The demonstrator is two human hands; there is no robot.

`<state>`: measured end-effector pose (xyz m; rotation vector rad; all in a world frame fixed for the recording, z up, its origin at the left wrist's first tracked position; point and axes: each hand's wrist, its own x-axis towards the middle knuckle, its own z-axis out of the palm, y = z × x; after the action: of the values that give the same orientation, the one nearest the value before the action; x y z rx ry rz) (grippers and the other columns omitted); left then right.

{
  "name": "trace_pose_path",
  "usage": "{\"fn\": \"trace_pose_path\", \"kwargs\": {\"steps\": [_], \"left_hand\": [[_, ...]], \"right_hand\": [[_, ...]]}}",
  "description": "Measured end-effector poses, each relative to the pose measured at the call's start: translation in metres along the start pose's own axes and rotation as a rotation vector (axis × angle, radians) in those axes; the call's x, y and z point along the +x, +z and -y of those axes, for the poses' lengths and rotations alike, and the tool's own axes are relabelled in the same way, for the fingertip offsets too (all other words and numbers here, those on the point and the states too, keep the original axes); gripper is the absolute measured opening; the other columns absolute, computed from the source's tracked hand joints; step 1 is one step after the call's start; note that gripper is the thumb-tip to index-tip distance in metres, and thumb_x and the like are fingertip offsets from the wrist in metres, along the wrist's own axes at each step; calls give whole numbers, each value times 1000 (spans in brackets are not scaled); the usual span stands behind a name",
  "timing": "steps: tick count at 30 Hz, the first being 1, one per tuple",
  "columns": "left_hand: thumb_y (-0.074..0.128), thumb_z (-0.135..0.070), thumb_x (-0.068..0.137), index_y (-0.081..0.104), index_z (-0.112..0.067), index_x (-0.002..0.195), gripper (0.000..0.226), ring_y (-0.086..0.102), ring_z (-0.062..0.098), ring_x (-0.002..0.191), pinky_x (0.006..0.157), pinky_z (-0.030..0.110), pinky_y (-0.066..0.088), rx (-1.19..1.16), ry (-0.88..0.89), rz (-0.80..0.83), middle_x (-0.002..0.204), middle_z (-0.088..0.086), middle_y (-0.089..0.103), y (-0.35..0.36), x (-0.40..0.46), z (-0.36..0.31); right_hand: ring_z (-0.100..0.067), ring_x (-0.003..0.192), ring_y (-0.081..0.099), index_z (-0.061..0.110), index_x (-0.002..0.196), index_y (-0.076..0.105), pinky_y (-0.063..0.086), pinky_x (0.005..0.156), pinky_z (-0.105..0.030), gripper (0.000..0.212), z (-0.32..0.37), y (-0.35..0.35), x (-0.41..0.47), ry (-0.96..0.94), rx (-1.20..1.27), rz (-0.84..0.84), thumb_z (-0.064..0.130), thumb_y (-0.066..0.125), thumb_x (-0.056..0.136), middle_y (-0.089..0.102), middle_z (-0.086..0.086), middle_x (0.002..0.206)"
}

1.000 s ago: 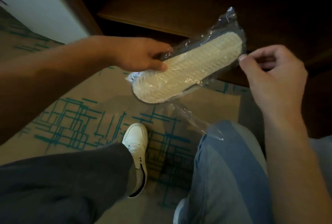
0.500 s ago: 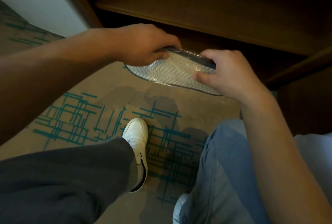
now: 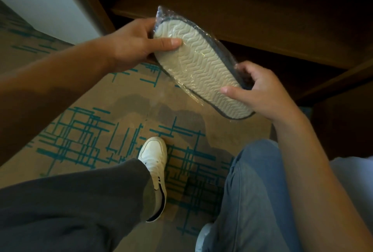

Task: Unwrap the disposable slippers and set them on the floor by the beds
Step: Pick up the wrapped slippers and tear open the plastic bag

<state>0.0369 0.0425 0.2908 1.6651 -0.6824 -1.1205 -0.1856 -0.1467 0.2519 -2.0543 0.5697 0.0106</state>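
On the left we see our left hand [image 3: 133, 46], its grip clamped on the upper end of the slipper pack [image 3: 199, 65], thumb across the pale sole. The plastic wrap [image 3: 161, 14] looks unopened, so we judge the unwrapping barely begun and nothing is on the carpet [image 3: 96, 130] yet. Over on the right, our right hand [image 3: 260, 92] pinches the lower end. We can't tell how many slippers are inside, or where the wrap opens; no bed shows clearly.
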Motion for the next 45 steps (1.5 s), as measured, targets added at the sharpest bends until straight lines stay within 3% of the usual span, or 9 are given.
{"fn": "trace_pose_path", "kwargs": {"steps": [2,6,12,16,25,30,34,38,45], "left_hand": [[69,-22,84,64,-20,110,27,74,12,99,77,21,59,102,19,-1,103,-3,77,5,1,-4],[72,-26,85,64,-28,104,21,74,3,91,71,13,56,309,68,65,94,-15,77,13,0,-15],[79,-28,79,66,-21,110,35,75,10,94,80,27,60,222,122,22,99,-5,77,20,3,-13],[75,-31,78,61,-21,124,49,71,23,110,89,38,59,-14,-31,127,120,2,73,9,6,6],[65,-16,95,71,-16,102,10,58,6,57,56,17,49,215,-15,-35,75,1,73,4,10,6],[69,-2,90,66,-15,96,14,69,14,75,77,32,55,218,65,-171,86,14,74,10,16,6],[56,2,92,70,-13,88,20,68,10,71,66,23,55,-80,148,-248,77,-1,75,19,17,-1],[47,-26,102,67,-2,114,33,68,17,86,74,29,53,-206,151,-6,94,8,71,34,10,-12],[68,-14,90,58,-2,131,45,68,24,115,99,39,55,8,183,96,124,11,70,48,13,-1]], "right_hand": [[11,110,55,36,128,52,46,88,-21,58,7,-2,2,-12,-51,-15,48,78,78,56,22,125],[4,126,51,40,142,42,45,103,-30,77,36,5,15,-111,70,-20,50,79,76,52,18,140],[-12,98,74,23,114,71,58,93,-43,32,42,25,25,-47,341,56,20,79,83,77,3,107],[-15,99,74,21,108,72,60,86,-36,24,40,23,26,-118,469,-50,12,76,86,77,2,105],[-6,99,72,25,111,73,60,88,-41,27,15,32,19,-18,339,-315,29,77,84,76,7,106],[-12,99,73,16,108,71,58,80,-28,21,14,34,17,-45,607,-306,13,73,88,77,4,101],[-18,99,73,18,101,72,56,84,-34,18,17,36,13,-25,971,-171,9,69,85,77,0,100],[-24,106,69,13,112,67,54,93,-42,23,21,37,15,-18,1193,-164,5,58,93,73,-7,110],[-29,112,67,11,120,64,52,100,-48,28,29,40,15,-47,1227,-204,5,59,93,69,-12,119]]}}
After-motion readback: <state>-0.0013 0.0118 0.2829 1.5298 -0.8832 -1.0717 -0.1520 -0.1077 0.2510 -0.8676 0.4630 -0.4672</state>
